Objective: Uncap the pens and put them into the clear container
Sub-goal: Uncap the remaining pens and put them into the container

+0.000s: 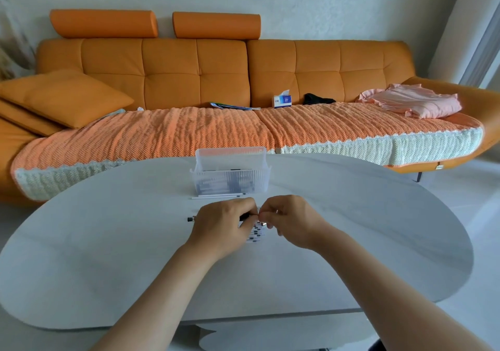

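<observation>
Head view: uncapping is underway, pen [191, 219] gripped by left hand [224, 223], cap [259, 216] pinched by right hand [289, 220]; a three-o'clock pull seems needed.

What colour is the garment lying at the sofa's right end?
The garment is pale pink, shown best in the head view.

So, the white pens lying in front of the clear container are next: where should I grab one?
Pinch the nearer white pen mid-barrel from above, thumb on your side, finger on the far side. It lies flat, running left to right, close to the clear container, so a top approach likely clears its front wall.
</observation>
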A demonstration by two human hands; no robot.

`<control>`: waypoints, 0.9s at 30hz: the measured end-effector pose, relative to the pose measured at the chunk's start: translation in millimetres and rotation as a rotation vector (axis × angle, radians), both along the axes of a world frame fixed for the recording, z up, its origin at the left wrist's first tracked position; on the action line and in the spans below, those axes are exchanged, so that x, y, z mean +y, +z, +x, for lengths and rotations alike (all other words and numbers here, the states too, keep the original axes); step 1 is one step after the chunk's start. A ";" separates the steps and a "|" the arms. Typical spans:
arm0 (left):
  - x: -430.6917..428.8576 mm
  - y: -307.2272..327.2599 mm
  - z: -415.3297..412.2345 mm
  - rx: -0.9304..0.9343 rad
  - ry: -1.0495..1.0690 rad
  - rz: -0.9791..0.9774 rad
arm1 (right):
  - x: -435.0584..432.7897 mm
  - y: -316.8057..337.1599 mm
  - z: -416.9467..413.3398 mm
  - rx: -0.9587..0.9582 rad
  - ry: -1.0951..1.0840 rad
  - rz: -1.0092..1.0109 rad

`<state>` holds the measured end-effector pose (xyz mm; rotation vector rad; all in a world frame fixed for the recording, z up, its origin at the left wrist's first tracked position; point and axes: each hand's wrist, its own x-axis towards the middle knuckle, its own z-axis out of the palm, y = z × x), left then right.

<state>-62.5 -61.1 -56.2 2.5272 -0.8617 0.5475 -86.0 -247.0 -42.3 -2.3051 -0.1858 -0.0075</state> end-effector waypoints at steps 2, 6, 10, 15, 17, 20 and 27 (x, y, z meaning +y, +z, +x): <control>0.3 0.0 1.2 -0.072 -0.016 0.026 | 1.0 0.5 0.4 0.056 0.007 0.071; -2.1 1.5 3.2 -0.166 -0.039 0.084 | 0.7 1.4 3.7 0.172 -0.001 0.224; -1.3 -2.7 3.6 -0.039 0.025 0.023 | -1.8 -0.7 3.6 0.041 -0.024 0.019; 9.6 -6.3 12.2 0.118 0.080 0.026 | -13.3 -2.2 1.1 -0.041 -0.054 -0.273; 12.6 -7.1 13.9 0.170 0.074 0.034 | -15.8 -4.8 1.5 0.009 -0.053 -0.368; 13.5 -8.9 13.0 0.209 0.062 0.055 | -16.1 -8.6 3.9 0.065 -0.049 -0.428; 16.6 -8.7 13.4 0.250 0.063 0.062 | -21.6 -4.6 8.7 0.059 -0.026 -0.408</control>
